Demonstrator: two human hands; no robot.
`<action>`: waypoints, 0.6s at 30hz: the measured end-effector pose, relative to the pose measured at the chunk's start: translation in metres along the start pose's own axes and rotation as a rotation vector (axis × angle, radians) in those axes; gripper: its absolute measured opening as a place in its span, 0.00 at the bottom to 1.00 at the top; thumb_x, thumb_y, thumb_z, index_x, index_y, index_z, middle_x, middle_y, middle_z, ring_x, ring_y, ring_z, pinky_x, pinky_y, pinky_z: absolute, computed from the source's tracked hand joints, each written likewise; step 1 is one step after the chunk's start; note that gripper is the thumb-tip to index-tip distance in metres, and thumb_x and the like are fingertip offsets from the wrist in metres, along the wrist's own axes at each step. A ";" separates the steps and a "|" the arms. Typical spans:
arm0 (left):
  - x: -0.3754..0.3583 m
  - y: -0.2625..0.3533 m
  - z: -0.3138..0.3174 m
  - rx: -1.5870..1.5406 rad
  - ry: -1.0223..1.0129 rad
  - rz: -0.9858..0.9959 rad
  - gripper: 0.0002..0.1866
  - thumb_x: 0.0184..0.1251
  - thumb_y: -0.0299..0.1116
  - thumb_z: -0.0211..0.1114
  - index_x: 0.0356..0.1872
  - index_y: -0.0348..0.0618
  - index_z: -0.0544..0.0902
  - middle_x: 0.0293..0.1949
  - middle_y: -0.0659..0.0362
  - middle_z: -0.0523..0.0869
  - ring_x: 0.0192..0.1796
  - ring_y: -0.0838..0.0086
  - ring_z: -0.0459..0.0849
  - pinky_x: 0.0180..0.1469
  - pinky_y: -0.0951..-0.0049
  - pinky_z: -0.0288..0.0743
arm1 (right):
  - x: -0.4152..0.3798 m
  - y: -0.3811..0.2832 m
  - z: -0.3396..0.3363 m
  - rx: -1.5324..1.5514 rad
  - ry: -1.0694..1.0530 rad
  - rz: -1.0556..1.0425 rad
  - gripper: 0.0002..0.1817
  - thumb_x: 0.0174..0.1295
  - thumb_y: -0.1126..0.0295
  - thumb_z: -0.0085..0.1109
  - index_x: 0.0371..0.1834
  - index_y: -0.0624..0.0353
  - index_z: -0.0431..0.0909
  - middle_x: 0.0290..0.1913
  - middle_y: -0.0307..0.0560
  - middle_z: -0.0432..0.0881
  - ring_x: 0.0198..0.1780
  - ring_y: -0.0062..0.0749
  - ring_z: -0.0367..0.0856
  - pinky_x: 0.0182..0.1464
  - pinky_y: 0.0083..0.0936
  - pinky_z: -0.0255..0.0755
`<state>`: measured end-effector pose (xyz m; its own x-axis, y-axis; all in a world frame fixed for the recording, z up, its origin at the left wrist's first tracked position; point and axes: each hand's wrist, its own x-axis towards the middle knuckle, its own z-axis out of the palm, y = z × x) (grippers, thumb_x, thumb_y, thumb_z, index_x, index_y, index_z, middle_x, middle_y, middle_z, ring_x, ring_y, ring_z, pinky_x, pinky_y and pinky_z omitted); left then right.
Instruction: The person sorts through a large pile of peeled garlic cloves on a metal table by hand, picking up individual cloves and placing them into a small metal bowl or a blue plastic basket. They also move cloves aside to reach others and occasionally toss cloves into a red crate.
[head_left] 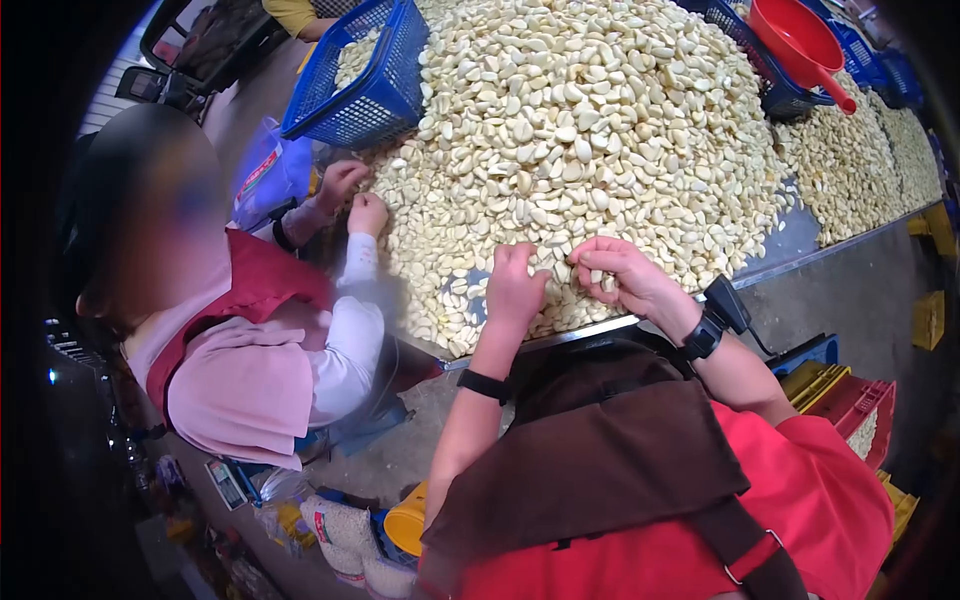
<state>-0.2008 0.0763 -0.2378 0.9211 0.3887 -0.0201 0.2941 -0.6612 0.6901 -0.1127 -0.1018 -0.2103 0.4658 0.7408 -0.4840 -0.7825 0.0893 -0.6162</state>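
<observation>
Grasping pale pieces in right hand; left hand at heap, grip unclear.

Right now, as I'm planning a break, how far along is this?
Possibly done: the pieces in the blue basket. The right hand holds a few; the left hand is at the pile's near edge. That large pile suggests much is left.
</observation>
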 end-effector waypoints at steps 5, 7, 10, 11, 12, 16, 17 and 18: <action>-0.001 -0.023 0.010 0.106 0.112 0.256 0.12 0.50 0.29 0.65 0.38 0.42 0.80 0.36 0.49 0.79 0.33 0.57 0.79 0.38 0.64 0.74 | 0.005 0.019 -0.003 -0.085 0.048 0.011 0.08 0.63 0.70 0.55 0.42 0.62 0.76 0.24 0.43 0.77 0.18 0.20 0.70 0.17 0.14 0.59; -0.006 -0.023 0.001 0.044 -0.127 0.025 0.09 0.52 0.28 0.61 0.36 0.45 0.80 0.34 0.51 0.79 0.39 0.53 0.80 0.40 0.58 0.75 | 0.003 0.020 0.013 -0.321 0.151 -0.075 0.10 0.62 0.69 0.56 0.44 0.60 0.77 0.25 0.45 0.78 0.19 0.23 0.72 0.19 0.17 0.63; -0.013 -0.027 0.005 -0.043 -0.067 0.047 0.07 0.52 0.28 0.62 0.33 0.41 0.80 0.29 0.50 0.80 0.33 0.54 0.80 0.39 0.58 0.74 | 0.007 0.031 0.039 -1.293 0.340 -0.612 0.12 0.56 0.67 0.56 0.45 0.51 0.78 0.28 0.54 0.81 0.31 0.45 0.82 0.34 0.38 0.76; -0.013 -0.028 0.007 -0.044 -0.065 0.051 0.07 0.52 0.28 0.62 0.33 0.41 0.80 0.29 0.50 0.80 0.33 0.54 0.80 0.39 0.58 0.74 | 0.010 0.031 0.048 -1.497 0.358 -0.627 0.10 0.56 0.68 0.56 0.42 0.53 0.77 0.28 0.53 0.81 0.32 0.45 0.82 0.34 0.38 0.76; -0.011 -0.028 0.008 -0.023 -0.061 0.099 0.07 0.51 0.29 0.63 0.33 0.42 0.80 0.30 0.50 0.80 0.34 0.53 0.80 0.39 0.58 0.75 | 0.014 0.027 0.058 -1.703 0.370 -0.642 0.08 0.55 0.68 0.55 0.39 0.54 0.77 0.27 0.52 0.81 0.32 0.45 0.83 0.35 0.39 0.76; -0.027 -0.034 -0.004 0.301 -0.182 0.101 0.06 0.51 0.32 0.63 0.32 0.46 0.81 0.32 0.50 0.81 0.35 0.53 0.82 0.39 0.58 0.77 | 0.050 0.028 0.059 -1.982 0.263 -0.637 0.11 0.54 0.67 0.57 0.41 0.49 0.76 0.25 0.46 0.79 0.29 0.43 0.81 0.29 0.36 0.74; -0.030 -0.046 -0.003 0.363 -0.161 0.071 0.07 0.51 0.34 0.63 0.32 0.48 0.82 0.33 0.50 0.81 0.34 0.52 0.83 0.38 0.57 0.78 | 0.050 0.026 0.061 -1.990 0.195 -0.569 0.08 0.54 0.68 0.56 0.38 0.52 0.75 0.26 0.48 0.80 0.30 0.43 0.82 0.30 0.37 0.74; -0.032 -0.055 -0.007 0.363 -0.158 0.069 0.07 0.51 0.34 0.63 0.32 0.48 0.82 0.33 0.50 0.81 0.34 0.52 0.83 0.38 0.57 0.78 | 0.048 0.022 0.066 -1.995 0.131 -0.496 0.07 0.54 0.68 0.55 0.35 0.55 0.74 0.26 0.50 0.81 0.30 0.44 0.82 0.31 0.38 0.74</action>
<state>-0.2482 0.1045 -0.2698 0.9613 0.2509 -0.1133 0.2753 -0.8770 0.3937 -0.1345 -0.0206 -0.2058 0.5423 0.8368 -0.0752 0.7824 -0.5356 -0.3178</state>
